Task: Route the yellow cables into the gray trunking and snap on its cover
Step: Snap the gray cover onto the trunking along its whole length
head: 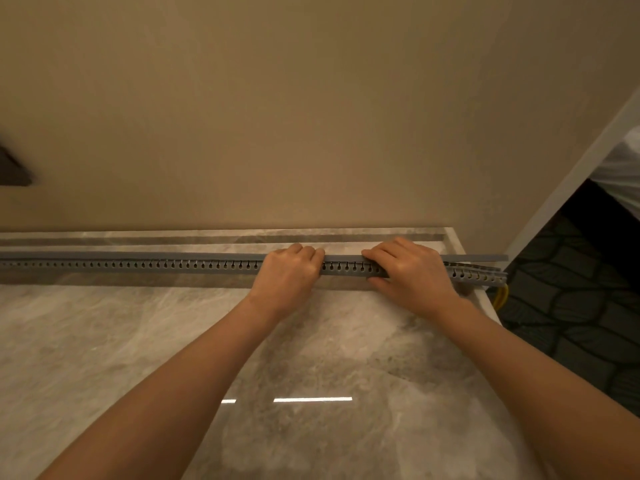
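Note:
A long gray slotted trunking (138,266) lies across the marble table, parallel to the wall. Its flat gray cover (173,255) sits along the top; at the right end the cover (485,258) stands lifted above the trunking. My left hand (289,271) is curled over the cover and trunking near the middle. My right hand (412,270) grips both a little further right, fingers on top, thumb under the front. Yellow cables (500,296) hang out of the right end, past the table's edge.
The marble table (173,341) ends at a white right edge (485,299), with dark patterned floor (571,323) beyond. A beige wall (277,116) rises right behind the trunking. A dark object (14,168) sticks out at the far left.

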Available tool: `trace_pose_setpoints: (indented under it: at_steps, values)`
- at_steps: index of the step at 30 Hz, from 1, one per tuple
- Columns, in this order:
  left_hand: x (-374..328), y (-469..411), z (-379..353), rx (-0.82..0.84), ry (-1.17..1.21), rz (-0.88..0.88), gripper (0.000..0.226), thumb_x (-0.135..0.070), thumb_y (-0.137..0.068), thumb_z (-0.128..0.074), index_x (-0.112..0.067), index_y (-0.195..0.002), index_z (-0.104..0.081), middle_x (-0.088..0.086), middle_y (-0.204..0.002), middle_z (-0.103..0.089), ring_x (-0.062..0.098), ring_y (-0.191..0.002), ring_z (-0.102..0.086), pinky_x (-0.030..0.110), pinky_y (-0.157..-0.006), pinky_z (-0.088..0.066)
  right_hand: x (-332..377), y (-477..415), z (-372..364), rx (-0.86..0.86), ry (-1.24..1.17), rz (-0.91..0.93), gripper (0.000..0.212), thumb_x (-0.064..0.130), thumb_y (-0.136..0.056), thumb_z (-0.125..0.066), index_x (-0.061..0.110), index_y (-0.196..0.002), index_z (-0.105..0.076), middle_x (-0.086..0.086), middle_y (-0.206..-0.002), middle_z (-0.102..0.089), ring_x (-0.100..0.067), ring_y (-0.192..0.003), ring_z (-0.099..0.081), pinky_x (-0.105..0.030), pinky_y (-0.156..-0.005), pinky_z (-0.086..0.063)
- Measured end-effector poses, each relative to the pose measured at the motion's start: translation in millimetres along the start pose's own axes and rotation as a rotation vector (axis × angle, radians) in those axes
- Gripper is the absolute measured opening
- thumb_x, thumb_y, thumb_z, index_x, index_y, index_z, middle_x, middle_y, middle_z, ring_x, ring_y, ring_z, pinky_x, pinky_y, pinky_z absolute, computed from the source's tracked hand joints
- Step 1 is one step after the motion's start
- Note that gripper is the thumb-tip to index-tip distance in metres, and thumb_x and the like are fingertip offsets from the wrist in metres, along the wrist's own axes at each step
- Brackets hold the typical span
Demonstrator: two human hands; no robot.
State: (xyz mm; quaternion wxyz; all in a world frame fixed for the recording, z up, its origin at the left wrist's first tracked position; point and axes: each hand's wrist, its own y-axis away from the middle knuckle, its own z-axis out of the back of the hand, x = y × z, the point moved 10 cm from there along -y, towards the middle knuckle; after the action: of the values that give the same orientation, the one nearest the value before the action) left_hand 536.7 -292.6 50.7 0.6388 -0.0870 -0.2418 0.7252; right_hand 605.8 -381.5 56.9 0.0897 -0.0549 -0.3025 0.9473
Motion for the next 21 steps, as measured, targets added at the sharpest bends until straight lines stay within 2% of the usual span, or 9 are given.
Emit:
trace_pose_setpoints:
  at_steps: [5,12,18,21]
  values:
    - [-1,1,-1,0.004,-0.004,-0.006,0.03,-0.015,-0.054,-0.087,-0.006,-0.075,-0.067,0.004,-0.06,-0.065,0.022,-0.051,-0.06,0.024,-0.039,-0.041,-4,-2,1,-0.006,-0.027,-0.009,0.039,0.016,-0.048,-0.089,0.01,-0.084,-0.073,-0.003,-0.072,-0.068,-0.023,-0.066,-0.065,-0.027,-0.043,-0.047]
    - [0,1,-4,0.033,0.0,-0.006,0.029,-0.015,-0.055,-0.086,-0.006,-0.074,-0.066,0.004,-0.059,-0.064,0.023,-0.05,-0.06,0.024,-0.039,-0.041,-4,-5,-2,0.004,-0.026,0.02,0.038,0.019,-0.048,-0.091,0.01,-0.08,-0.072,-0.003,-0.069,-0.067,-0.023,-0.066,-0.066,-0.027,-0.043,-0.047]
    - [-2,-3,-11,0.146,-0.034,-0.063,0.016,-0.014,-0.069,-0.075,-0.007,-0.077,-0.063,0.007,-0.067,-0.064,0.026,-0.056,-0.06,0.026,-0.042,-0.026,-1,-2,-2,-0.016,-0.012,0.055,0.037,0.018,-0.049,-0.09,0.01,-0.082,-0.073,-0.002,-0.069,-0.067,-0.022,-0.063,-0.065,-0.025,-0.042,-0.042]
    - [-8,-6,-11,0.158,-0.043,-0.077,0.015,-0.015,-0.07,-0.074,-0.008,-0.078,-0.063,0.006,-0.069,-0.064,0.026,-0.059,-0.061,0.025,-0.043,-0.025,-1,-2,-1,-0.017,-0.019,0.056,0.037,0.018,-0.05,-0.089,0.01,-0.083,-0.073,-0.003,-0.07,-0.067,-0.023,-0.063,-0.064,-0.026,-0.043,-0.044]
